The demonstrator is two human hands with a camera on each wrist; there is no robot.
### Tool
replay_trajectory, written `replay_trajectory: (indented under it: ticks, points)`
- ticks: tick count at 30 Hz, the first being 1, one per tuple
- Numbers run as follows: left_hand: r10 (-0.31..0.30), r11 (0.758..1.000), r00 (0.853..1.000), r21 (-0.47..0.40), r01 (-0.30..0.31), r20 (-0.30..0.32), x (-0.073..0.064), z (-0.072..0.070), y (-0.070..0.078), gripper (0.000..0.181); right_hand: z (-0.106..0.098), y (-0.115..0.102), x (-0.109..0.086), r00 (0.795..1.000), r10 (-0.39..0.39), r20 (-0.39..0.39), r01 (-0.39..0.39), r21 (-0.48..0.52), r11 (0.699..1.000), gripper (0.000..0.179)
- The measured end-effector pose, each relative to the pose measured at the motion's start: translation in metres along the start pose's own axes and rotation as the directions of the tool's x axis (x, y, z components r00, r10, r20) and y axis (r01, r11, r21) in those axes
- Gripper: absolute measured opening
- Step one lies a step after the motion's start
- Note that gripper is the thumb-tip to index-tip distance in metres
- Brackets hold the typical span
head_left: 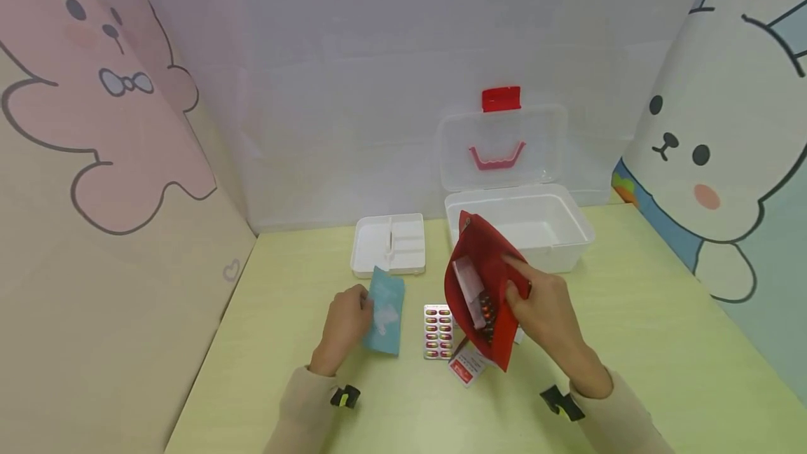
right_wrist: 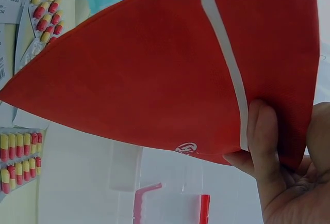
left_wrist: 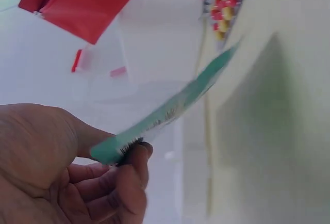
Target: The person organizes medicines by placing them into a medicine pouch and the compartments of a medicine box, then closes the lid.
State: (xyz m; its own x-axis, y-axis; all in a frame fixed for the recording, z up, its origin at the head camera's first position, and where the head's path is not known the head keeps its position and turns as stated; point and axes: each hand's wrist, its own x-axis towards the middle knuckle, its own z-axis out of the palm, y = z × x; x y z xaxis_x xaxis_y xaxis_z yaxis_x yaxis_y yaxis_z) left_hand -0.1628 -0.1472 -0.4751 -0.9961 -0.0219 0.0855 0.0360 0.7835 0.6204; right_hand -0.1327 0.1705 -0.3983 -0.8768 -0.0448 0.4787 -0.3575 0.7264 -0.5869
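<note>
My left hand (head_left: 347,321) pinches a flat teal packet (head_left: 386,310) by one edge, thumb over it and fingers below, above the table. In the right wrist view, my right hand (right_wrist: 289,182) grips a red fabric pouch (right_wrist: 144,69) with a pale stripe by its rim. The pouch gapes toward the head camera; inside are a whitish flat pack (head_left: 468,286) and a strip of dark reddish pills (head_left: 487,314). Below, on the table, lie a blister pack of red-and-yellow capsules (head_left: 438,331) and a white packet (head_left: 466,368) with a red label, partly hidden by the pouch.
A white divided tray (head_left: 406,247) sits at the back of the table (head_left: 302,258). To its right stands a white box (head_left: 555,258), its clear lid (head_left: 542,139) raised against the back wall, with a red latch (head_left: 501,99) and pink handle (head_left: 498,162). Printed side walls flank the table.
</note>
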Motion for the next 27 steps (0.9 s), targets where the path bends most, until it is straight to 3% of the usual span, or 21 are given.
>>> replay_trajectory:
  ticks: [9, 17, 27]
  points:
    - [0.095, 0.994, 0.983, -0.046, -0.103, -0.157, -0.004, -0.029, 0.019, 0.011, 0.000, -0.002, 0.000, 1.000, -0.011, -0.006, 0.011, 0.007, 1.000, 0.036]
    - [0.183, 0.978, 0.935, -0.045, -0.206, -0.304, -0.011, -0.044, 0.042, 0.008, 0.001, -0.003, 0.000, 1.000, -0.006, 0.001, 0.006, 0.006, 1.000, 0.037]
    - [0.249, 0.943, 0.883, -0.108, -0.315, -0.399, -0.022, -0.055, 0.074, 0.004, 0.003, -0.004, 0.000, 1.000, -0.008, 0.007, 0.008, 0.011, 1.000, 0.037]
